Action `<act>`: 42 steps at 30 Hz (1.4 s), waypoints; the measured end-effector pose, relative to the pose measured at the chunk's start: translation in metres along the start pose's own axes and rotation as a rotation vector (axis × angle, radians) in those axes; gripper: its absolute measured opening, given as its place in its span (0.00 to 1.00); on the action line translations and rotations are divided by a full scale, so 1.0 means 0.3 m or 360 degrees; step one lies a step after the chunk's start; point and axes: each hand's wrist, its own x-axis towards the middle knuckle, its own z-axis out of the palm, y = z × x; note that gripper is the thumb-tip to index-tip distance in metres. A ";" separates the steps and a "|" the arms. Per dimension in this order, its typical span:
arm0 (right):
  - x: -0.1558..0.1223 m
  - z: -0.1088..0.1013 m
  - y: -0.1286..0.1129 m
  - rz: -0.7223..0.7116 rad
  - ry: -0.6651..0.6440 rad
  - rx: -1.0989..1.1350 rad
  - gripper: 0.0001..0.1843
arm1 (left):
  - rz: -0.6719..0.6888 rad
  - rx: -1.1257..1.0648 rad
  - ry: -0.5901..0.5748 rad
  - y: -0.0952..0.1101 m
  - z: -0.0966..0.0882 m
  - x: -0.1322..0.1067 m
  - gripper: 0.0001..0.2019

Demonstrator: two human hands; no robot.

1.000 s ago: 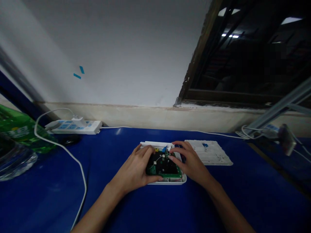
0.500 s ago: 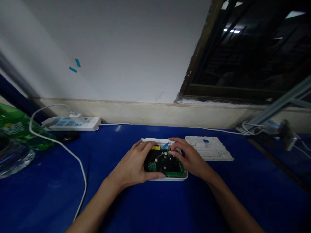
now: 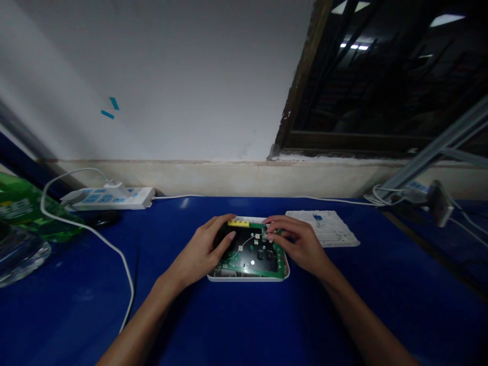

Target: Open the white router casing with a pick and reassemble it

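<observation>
White wall (image 3: 152,76), beige skirting (image 3: 229,178) below; dark wood-framed window (image 3: 381,91) right, ceiling lights showing in glass.

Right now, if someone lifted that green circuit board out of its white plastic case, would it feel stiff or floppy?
The circuit board probably feels stiff, since it lies flat with straight edges in the white plastic case. It is likely light for its size, looking like a thin sheet. The thin white wire across it looks floppy and might snag.

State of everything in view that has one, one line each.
Green circuit board, seated in the base, uncovered
White plastic base, flat on the table
Left hand, fingers resting on the board
Right hand, fingertips on the board's far corner
White ribbed cover, lying beside the base
Power strip, one plug inserted
</observation>
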 end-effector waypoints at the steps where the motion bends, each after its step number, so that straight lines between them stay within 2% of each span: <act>1: 0.000 0.008 0.005 0.0013 0.0020 0.0073 0.04 | 0.0001 -0.0043 0.0045 -0.006 -0.001 0.002 0.19; 6: 0.004 0.025 0.017 0.0100 0.0056 0.0428 0.08 | -0.0207 -0.0606 0.0121 -0.031 -0.019 0.013 0.23; 10: 0.004 0.028 0.028 0.0173 0.0116 0.0528 0.12 | -0.0459 -0.1021 0.0218 -0.019 -0.030 0.020 0.30; 13: 0.002 0.035 0.038 0.0251 0.0131 0.0542 0.16 | -0.0637 -0.1282 0.0265 0.000 -0.027 0.022 0.30; 16: 0.001 0.032 0.044 0.0255 0.0124 0.0376 0.20 | -0.0724 -0.1382 0.0378 0.013 -0.020 0.025 0.26; 18: 0.001 0.018 0.042 0.0150 0.0155 0.0155 0.19 | -0.0729 -0.1407 0.0465 0.015 -0.019 0.027 0.24; 20: 0.001 -0.003 0.036 -0.0020 0.0188 -0.0109 0.14 | -0.0718 -0.1446 0.0530 0.014 -0.023 0.029 0.23; 23: 0.000 -0.034 0.021 -0.0186 0.0160 -0.0431 0.12 | -0.0672 -0.1460 0.0604 0.014 -0.031 0.028 0.21; 27: -0.006 -0.047 0.001 -0.0111 0.0104 -0.0512 0.09 | -0.0571 -0.1402 0.0608 0.014 -0.036 0.021 0.18; 28: -0.007 -0.045 -0.003 -0.0092 0.0098 -0.0503 0.12 | -0.0542 -0.1382 0.0596 0.014 -0.035 0.019 0.18; 31: -0.010 -0.033 -0.008 -0.0122 0.0017 -0.0482 0.33 | -0.0413 -0.1298 0.0600 0.013 -0.027 0.011 0.16; 32: -0.011 -0.027 -0.007 -0.0157 -0.0034 -0.0453 0.33 | -0.0363 -0.1281 0.0608 0.012 -0.024 0.008 0.16; 34: -0.015 -0.018 0.000 -0.0214 -0.0144 -0.0343 0.22 | -0.0266 -0.1271 0.0588 0.012 -0.023 0.001 0.14; 36: -0.019 -0.012 0.011 -0.0193 -0.0207 -0.0220 0.11 | -0.0150 -0.1236 0.0505 0.011 -0.034 -0.005 0.14; 38: -0.024 -0.011 0.025 -0.0184 -0.0228 -0.0132 0.08 | -0.0014 -0.1131 0.0359 0.009 -0.060 -0.010 0.15; 42: -0.027 -0.016 0.043 -0.0408 -0.0158 -0.0066 0.20 | 0.0303 -0.0661 0.0013 0.007 -0.116 -0.012 0.22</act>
